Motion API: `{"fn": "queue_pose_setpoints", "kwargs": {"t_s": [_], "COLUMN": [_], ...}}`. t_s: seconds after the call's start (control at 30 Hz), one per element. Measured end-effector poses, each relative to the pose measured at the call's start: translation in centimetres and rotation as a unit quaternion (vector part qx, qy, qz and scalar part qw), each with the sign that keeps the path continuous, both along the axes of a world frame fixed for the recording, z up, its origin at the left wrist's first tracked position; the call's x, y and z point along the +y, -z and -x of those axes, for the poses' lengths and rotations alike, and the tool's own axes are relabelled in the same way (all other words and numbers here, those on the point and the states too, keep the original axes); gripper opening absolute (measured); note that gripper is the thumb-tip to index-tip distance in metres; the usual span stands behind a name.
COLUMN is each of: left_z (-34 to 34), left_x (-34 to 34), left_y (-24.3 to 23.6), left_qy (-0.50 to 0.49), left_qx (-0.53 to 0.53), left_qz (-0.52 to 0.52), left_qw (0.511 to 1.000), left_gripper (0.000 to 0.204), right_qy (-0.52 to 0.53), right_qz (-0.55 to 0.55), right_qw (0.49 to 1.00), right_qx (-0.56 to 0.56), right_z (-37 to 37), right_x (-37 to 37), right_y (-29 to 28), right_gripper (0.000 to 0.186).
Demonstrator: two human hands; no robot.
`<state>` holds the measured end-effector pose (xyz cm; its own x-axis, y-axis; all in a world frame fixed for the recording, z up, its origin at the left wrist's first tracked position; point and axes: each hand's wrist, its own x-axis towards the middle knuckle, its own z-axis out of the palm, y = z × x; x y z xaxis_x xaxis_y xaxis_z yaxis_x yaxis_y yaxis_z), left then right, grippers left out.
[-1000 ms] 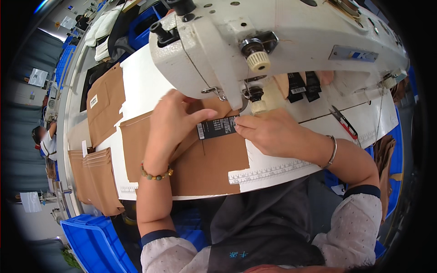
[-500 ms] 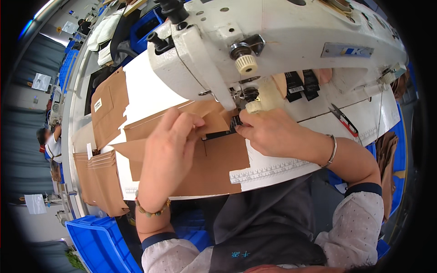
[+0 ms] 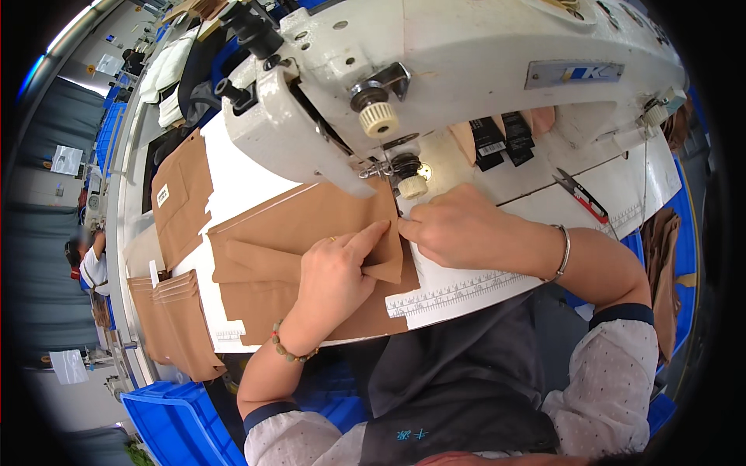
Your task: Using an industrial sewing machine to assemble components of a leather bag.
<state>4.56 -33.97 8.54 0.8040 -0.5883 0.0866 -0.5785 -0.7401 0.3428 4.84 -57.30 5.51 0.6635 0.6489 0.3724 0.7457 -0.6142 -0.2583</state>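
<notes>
Left hand [image 3: 336,273], right hand [image 3: 465,234], at brown fabric [image 3: 322,213]

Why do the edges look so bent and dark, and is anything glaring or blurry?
Head view: the fisheye lens bows the white table and leaves black corners; head view: a bright strip glares at upper left; head view: the left hand, right hand and brown fabric look fairly sharp, while the distant co-worker's head is partly blurred.

We see a bright white table [image 3: 237,169] and a glowing light strip [image 3: 70,29] at top left. Lines bend near the dark round rim.
</notes>
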Motion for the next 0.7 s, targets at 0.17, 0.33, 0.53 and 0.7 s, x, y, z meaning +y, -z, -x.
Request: {"fn": "queue_pose_setpoints", "kwargs": {"t_s": [0.17,0.33,0.53,0.7], "left_z": [0.2,-0.3,-0.3,-0.1], "left_x": [-0.3,-0.3,-0.4,-0.7], "left_y": [-0.4,0.3,0.7,1.1], "left_qy": [0.008,0.033,0.055,0.055], "left_qx": [-0.026,-0.045,-0.063,-0.107], "left_qz": [0.014,0.093,0.107,0.101], "left_qw": [1.0,0.994,0.991,0.988], "left_gripper": [0.053,0.049,0.045,0.044], "right_qy": [0.008,0.001,-0.002,-0.004], "right_qz": [-0.033,-0.01,-0.001,-0.002], "right_qw": [0.999,1.0,1.0,0.999], "right_qx": [0.021,0.013,0.007,0.048], "right_z": [0.1,0.1,0.0,-0.9], "right_x": [0.2,0.1,0.0,-0.7], "right_y": [-0.5,-0.3,0.0,-0.7], "right_gripper": [0.007,0.012,0.024,0.025]}}
